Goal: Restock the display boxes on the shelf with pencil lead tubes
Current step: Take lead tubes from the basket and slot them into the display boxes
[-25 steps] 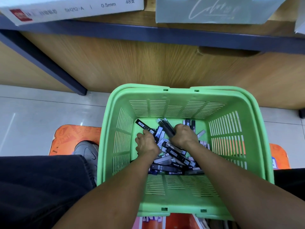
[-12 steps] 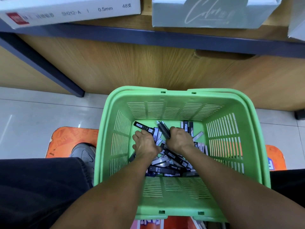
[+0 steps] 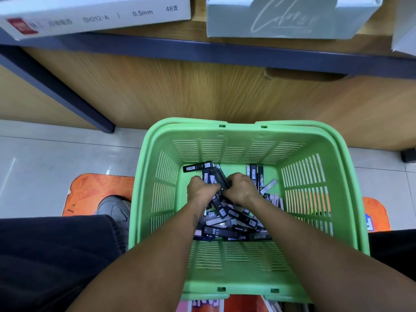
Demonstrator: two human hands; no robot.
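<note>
Both hands down in the green basket (image 3: 351, 199), knuckles up, side by side over the heap of tubes (image 3: 234, 218). Right hand (image 3: 242, 188) has fingers curled round a bundle of dark tubes (image 3: 217, 176); the bundle sticks out past the knuckles toward the far wall of the basket. Left hand (image 3: 201, 190) is curled too, touching the same bundle at its near end, thumb side against the right hand; fingertips hidden under the hand, so exact grip on it is hard to see. Bundle count unclear, several at least.

Loose tubes lie across the basket bottom, too many and too overlapped to count, well over a dozen. One lies alone by the far left corner (image 3: 197, 167), two or three stand along the far right (image 3: 255, 171). One near tube reads "HB 0.5" (image 3: 219, 231).

One basket, on the floor (image 3: 45, 158) against the shelf (image 3: 225, 50). Two boxes on the shelf fully seen: white box (image 3: 96, 15) printed "SH212-A | 0.5mm 48支" with a red logo, and pale blue box (image 3: 290, 18) with script lettering, unreadable. Corner of a third at far right. Grey shoe (image 3: 114, 209) on an orange mat (image 3: 94, 190).
</note>
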